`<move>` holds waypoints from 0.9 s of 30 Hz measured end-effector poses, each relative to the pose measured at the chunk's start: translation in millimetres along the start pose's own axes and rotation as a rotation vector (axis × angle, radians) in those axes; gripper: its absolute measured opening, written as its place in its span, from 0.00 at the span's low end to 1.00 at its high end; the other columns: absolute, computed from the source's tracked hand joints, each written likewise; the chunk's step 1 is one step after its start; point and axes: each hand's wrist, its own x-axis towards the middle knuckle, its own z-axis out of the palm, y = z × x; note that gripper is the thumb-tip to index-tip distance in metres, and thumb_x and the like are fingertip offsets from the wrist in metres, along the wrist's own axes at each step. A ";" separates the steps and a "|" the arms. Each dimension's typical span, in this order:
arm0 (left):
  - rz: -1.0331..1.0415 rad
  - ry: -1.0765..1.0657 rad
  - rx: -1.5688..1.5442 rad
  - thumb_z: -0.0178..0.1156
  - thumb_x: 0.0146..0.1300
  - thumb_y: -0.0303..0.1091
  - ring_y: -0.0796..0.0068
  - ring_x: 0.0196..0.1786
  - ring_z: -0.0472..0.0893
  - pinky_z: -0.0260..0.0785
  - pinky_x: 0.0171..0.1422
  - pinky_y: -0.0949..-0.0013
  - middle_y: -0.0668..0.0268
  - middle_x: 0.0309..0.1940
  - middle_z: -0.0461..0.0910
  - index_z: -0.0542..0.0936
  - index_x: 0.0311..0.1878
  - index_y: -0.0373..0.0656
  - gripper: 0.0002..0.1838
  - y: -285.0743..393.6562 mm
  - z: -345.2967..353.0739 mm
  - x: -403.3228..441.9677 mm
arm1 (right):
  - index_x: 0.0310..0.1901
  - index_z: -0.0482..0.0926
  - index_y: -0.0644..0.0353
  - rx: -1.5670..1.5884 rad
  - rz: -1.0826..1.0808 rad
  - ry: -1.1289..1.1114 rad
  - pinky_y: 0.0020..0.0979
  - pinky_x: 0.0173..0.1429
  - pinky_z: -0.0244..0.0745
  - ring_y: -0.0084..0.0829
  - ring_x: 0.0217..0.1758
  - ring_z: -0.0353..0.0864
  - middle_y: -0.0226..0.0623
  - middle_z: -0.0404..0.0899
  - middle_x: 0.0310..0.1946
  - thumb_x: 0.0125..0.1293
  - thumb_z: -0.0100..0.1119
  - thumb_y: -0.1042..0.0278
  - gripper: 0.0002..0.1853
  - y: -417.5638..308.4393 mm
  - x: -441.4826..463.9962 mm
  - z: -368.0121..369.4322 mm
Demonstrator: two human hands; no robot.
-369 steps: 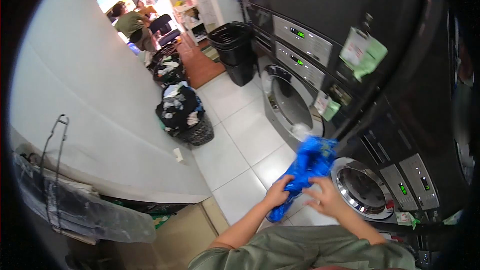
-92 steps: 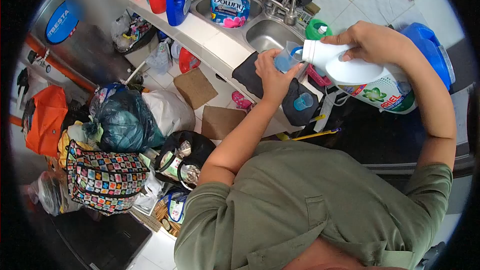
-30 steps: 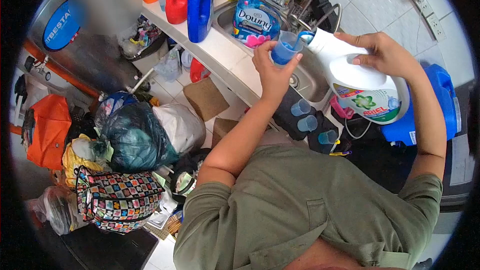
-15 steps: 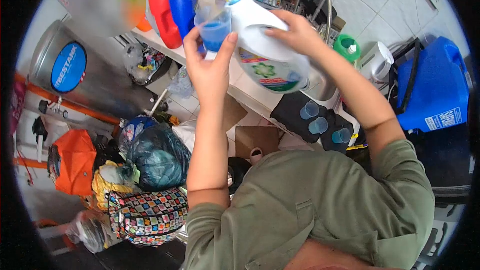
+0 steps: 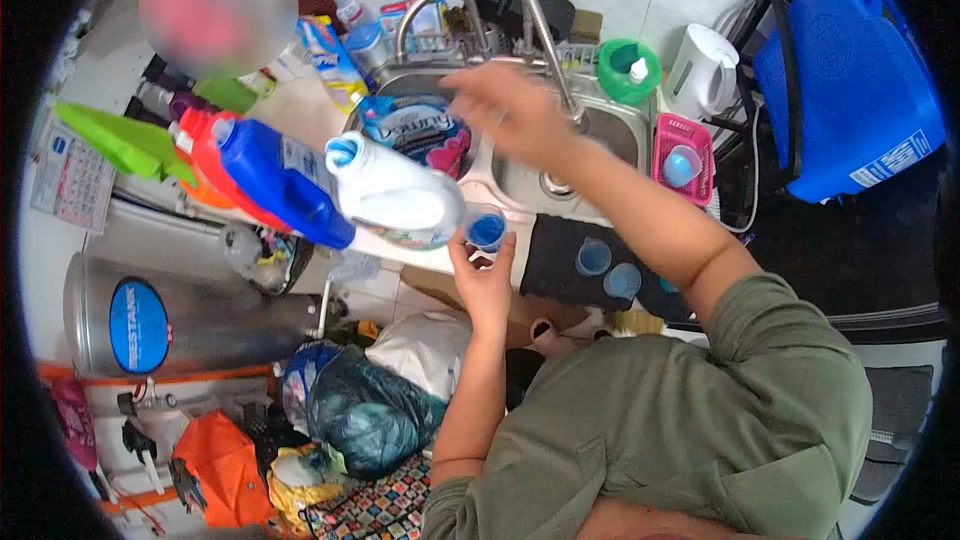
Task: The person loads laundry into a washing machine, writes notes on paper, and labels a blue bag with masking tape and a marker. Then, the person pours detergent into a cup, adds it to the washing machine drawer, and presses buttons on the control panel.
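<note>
My left hand (image 5: 484, 285) grips a clear plastic cup (image 5: 487, 229) with blue liquid in it, just in front of the counter edge. Beside the cup, the white detergent bottle (image 5: 400, 198) stands uncapped on the counter, blue showing inside its mouth. My right hand (image 5: 515, 120), slightly blurred, is over the sink with its fingers stretched out and nothing in them. Below it lies a blue Downy pack (image 5: 415, 125) at the sink. More clear cups, including one cup (image 5: 593, 257) and another cup (image 5: 622, 281), stand on a black mat (image 5: 550, 250).
A blue bottle (image 5: 285, 185) and a red bottle (image 5: 225, 175) stand left of the white one. Right of the sink (image 5: 610, 130) are a pink basket (image 5: 685, 130) holding a small cup, a white kettle (image 5: 705, 70) and a large blue jug (image 5: 850, 80). Faucets (image 5: 548, 45) rise behind.
My right hand has let go of the white bottle, which now stands on the counter. The cup in my left hand has come lower and nearer. My view has shifted right.
</note>
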 end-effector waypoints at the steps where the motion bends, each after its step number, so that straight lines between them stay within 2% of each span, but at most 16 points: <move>1: -0.009 -0.066 -0.021 0.72 0.58 0.32 0.76 0.45 0.77 0.71 0.44 0.73 0.64 0.45 0.78 0.71 0.57 0.38 0.27 -8.6 11.8 9.1 | 0.52 0.79 0.62 -0.146 -0.055 0.179 0.25 0.39 0.77 0.29 0.35 0.83 0.36 0.81 0.33 0.62 0.67 0.71 0.17 19.3 8.1 -27.5; 3: -0.037 -0.193 -0.060 0.73 0.56 0.36 0.72 0.45 0.78 0.71 0.44 0.71 0.63 0.47 0.77 0.72 0.57 0.37 0.29 -29.7 39.2 29.8 | 0.46 0.82 0.61 -0.192 0.345 0.467 0.32 0.38 0.78 0.36 0.32 0.83 0.40 0.82 0.30 0.61 0.66 0.67 0.13 66.3 20.3 -73.3; 5: 0.013 -0.225 0.010 0.74 0.53 0.39 0.64 0.47 0.79 0.72 0.49 0.65 0.57 0.47 0.80 0.73 0.56 0.36 0.31 -56.2 71.9 51.4 | 0.45 0.84 0.60 -0.445 0.541 0.289 0.37 0.42 0.79 0.41 0.36 0.85 0.46 0.84 0.33 0.61 0.64 0.67 0.12 153.0 1.9 -99.4; 8: 0.012 -0.317 0.081 0.75 0.51 0.41 0.57 0.50 0.79 0.71 0.54 0.60 0.54 0.48 0.81 0.74 0.57 0.38 0.32 -77.5 111.6 76.3 | 0.47 0.84 0.59 -0.568 0.539 -0.163 0.43 0.46 0.78 0.48 0.41 0.85 0.50 0.84 0.38 0.61 0.64 0.66 0.13 211.7 -21.7 -90.4; 11: 0.041 -0.395 0.153 0.76 0.49 0.41 0.53 0.53 0.78 0.67 0.59 0.58 0.52 0.49 0.82 0.75 0.56 0.41 0.32 -97.3 139.8 92.9 | 0.51 0.84 0.56 -0.678 0.486 -0.262 0.46 0.50 0.78 0.52 0.44 0.83 0.53 0.83 0.41 0.61 0.64 0.66 0.16 236.1 -21.2 -70.3; 14: 0.050 -0.410 0.180 0.77 0.46 0.41 0.54 0.56 0.75 0.61 0.63 0.58 0.56 0.51 0.81 0.77 0.54 0.45 0.31 -105.8 158.1 95.3 | 0.47 0.83 0.58 -0.756 0.433 -0.282 0.48 0.52 0.78 0.52 0.47 0.82 0.52 0.82 0.41 0.64 0.58 0.67 0.12 246.4 -20.9 -64.6; 16: 0.101 -0.411 0.215 0.77 0.46 0.41 0.55 0.55 0.76 0.60 0.62 0.59 0.57 0.52 0.80 0.77 0.54 0.45 0.31 -93.5 162.9 94.8 | 0.42 0.82 0.59 -0.774 0.369 -0.273 0.49 0.51 0.77 0.51 0.47 0.82 0.49 0.83 0.39 0.65 0.53 0.68 0.09 248.9 -21.5 -66.5; 19: 0.142 -0.409 0.221 0.77 0.46 0.42 0.58 0.55 0.75 0.58 0.62 0.59 0.60 0.51 0.79 0.78 0.53 0.47 0.30 -94.4 170.8 95.2 | 0.43 0.82 0.58 -0.760 0.419 -0.363 0.49 0.50 0.78 0.50 0.46 0.83 0.48 0.83 0.40 0.64 0.53 0.70 0.09 240.0 -19.2 -68.9; 21: 0.147 -0.405 0.239 0.77 0.46 0.42 0.59 0.56 0.75 0.58 0.62 0.59 0.60 0.51 0.79 0.78 0.54 0.47 0.30 -92.4 173.3 93.6 | 0.44 0.82 0.56 -0.768 0.377 -0.396 0.49 0.48 0.79 0.50 0.45 0.84 0.48 0.83 0.40 0.63 0.53 0.71 0.10 235.9 -25.4 -69.3; 27: 0.080 -0.418 0.183 0.77 0.47 0.43 0.60 0.55 0.75 0.58 0.61 0.60 0.60 0.50 0.80 0.78 0.54 0.48 0.30 -86.8 173.1 95.7 | 0.47 0.82 0.55 -0.751 0.396 -0.464 0.48 0.47 0.80 0.50 0.45 0.84 0.48 0.83 0.42 0.62 0.53 0.73 0.13 226.9 -37.2 -69.7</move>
